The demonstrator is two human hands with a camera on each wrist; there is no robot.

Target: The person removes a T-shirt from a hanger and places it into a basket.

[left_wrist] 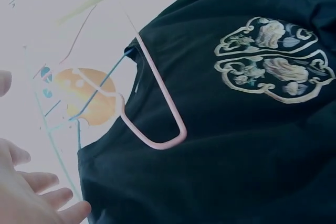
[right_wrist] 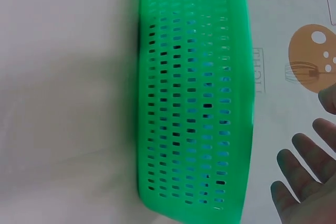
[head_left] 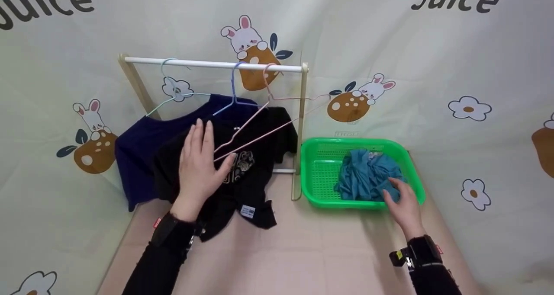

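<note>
My left hand (head_left: 199, 167) is held up in front of a black T-shirt (left_wrist: 173, 177) with a floral print, its fingers straight. A pink hanger (head_left: 281, 126) hangs askew from the rack with no garment on it; in the left wrist view its rounded end lies across the shirt, apart from my fingers (left_wrist: 39, 182). The black shirt is on a blue hanger (head_left: 233, 85). My right hand (head_left: 405, 206) hovers at the front rim of a green basket (head_left: 318, 203), fingers loosely spread, by a crumpled teal garment (head_left: 368, 174). Whether a fingertip touches the cloth, I cannot tell.
A small rack with a white bar (head_left: 199, 63) and wooden posts stands against a printed curtain. At its left, a navy garment (head_left: 134, 156) hangs on a light green hanger (head_left: 166, 98). The basket stands right of the rack on a pinkish table (head_left: 311, 251).
</note>
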